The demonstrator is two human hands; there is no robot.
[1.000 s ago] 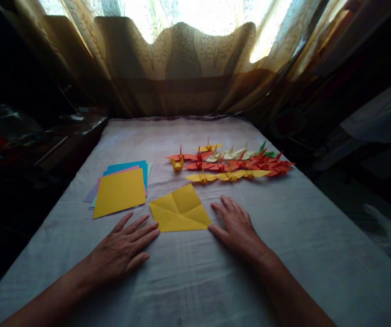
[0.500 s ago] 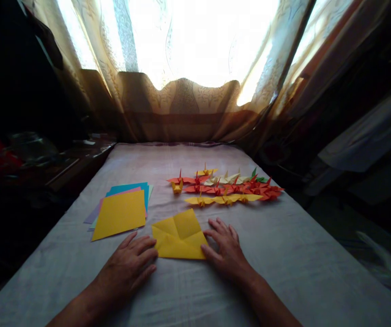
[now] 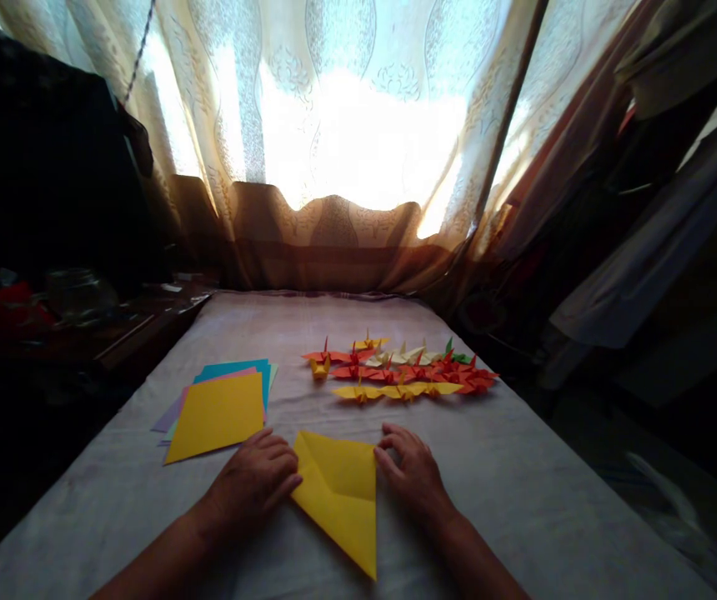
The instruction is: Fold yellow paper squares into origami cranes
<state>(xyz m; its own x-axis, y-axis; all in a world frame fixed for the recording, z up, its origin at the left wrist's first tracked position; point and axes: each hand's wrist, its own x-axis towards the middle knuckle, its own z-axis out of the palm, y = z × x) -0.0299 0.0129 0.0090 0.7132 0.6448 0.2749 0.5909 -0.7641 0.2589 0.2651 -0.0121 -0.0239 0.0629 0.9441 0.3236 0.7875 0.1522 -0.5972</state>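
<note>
A creased sheet of yellow origami paper (image 3: 339,479) is between my hands, one long corner pointing toward me. My left hand (image 3: 255,471) grips its left edge, the thumb low and the fingers curled close together. At the upper right corner, my right hand (image 3: 418,475) pinches the paper between thumb and fingertips. Fold lines cross the sheet's middle. Beyond my left hand lies a stack of square origami paper, a yellow sheet (image 3: 218,417) on top and a blue one (image 3: 233,367) showing behind.
Folded paper cranes stand in rows past my right hand: yellow ones (image 3: 402,392), red ones (image 3: 387,372), pale ones and a green one (image 3: 458,357). A white cloth (image 3: 508,508) covers the table. Curtains (image 3: 333,258) hang behind; a dark cluttered surface (image 3: 108,325) adjoins on the left.
The yellow origami paper has turned, so a corner now points toward me instead of a straight edge. Both hands have closed in on its edges. The view has tilted upward.
</note>
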